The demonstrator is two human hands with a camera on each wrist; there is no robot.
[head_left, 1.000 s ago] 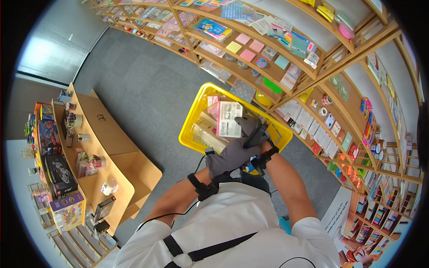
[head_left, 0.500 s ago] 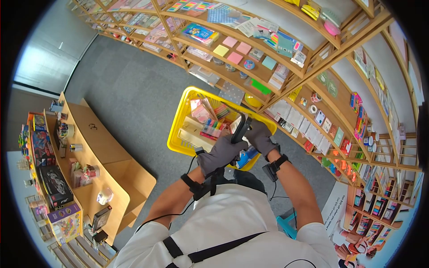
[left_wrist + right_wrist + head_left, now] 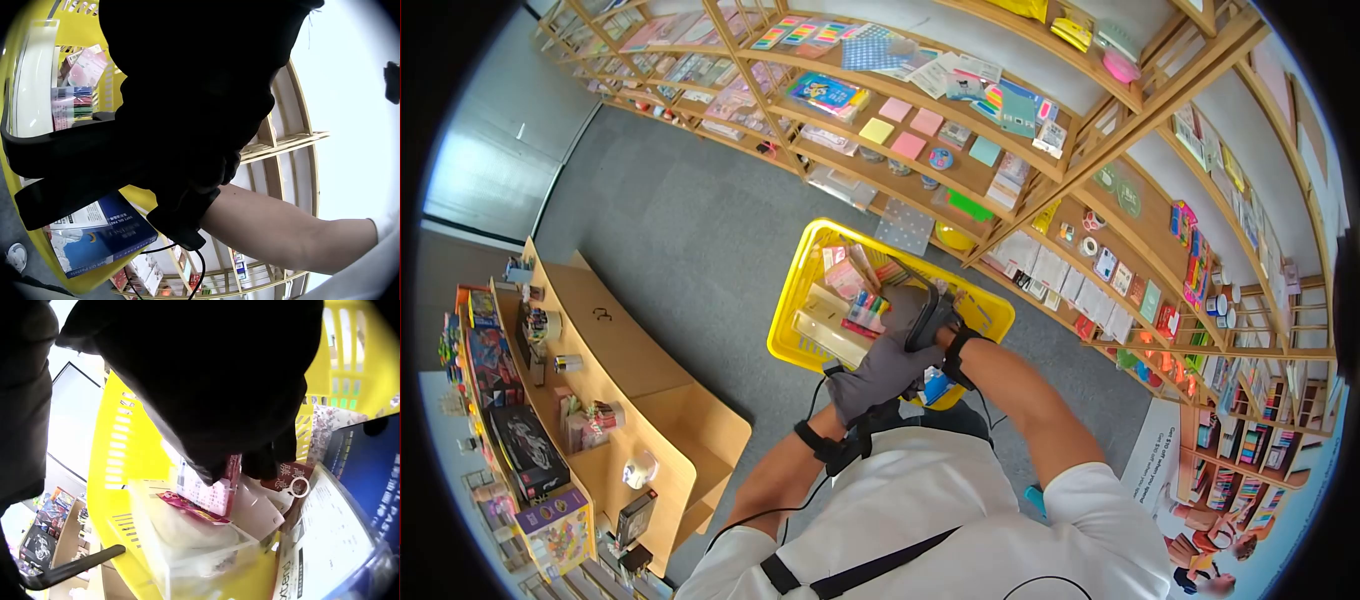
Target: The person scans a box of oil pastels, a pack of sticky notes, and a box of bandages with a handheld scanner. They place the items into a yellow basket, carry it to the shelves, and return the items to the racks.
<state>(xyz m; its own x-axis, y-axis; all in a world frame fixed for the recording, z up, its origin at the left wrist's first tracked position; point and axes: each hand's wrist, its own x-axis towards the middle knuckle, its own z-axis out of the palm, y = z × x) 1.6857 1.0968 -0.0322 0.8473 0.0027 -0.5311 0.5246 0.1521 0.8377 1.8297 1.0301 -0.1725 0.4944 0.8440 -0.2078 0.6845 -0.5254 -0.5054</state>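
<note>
The yellow basket (image 3: 786,292) holds several stationery packs in the head view. My gloved left hand (image 3: 875,378) grips its black handle (image 3: 926,322), whose two bars (image 3: 62,150) cross the left wrist view. My gloved right hand (image 3: 908,305) reaches down into the basket beyond the handle. In the right wrist view, dark fingers (image 3: 209,459) pinch the edge of a pink-and-white packet (image 3: 206,492), above a clear plastic case (image 3: 187,550). A blue oil pastels box (image 3: 119,231) lies at one end of the basket. Most of both hands' fingers are hidden in the head view.
Shelves of stationery (image 3: 990,190) run along the upper and right side, close to the basket. A wooden counter unit (image 3: 640,360) with goods stands at the left. Grey floor (image 3: 690,190) lies between them. A printed poster (image 3: 1170,480) is at lower right.
The right hand held a white-and-pink pack over the basket, then was empty-looking beside the handle; now it has moved left and down into the basket. The left hand stays at the handle.
</note>
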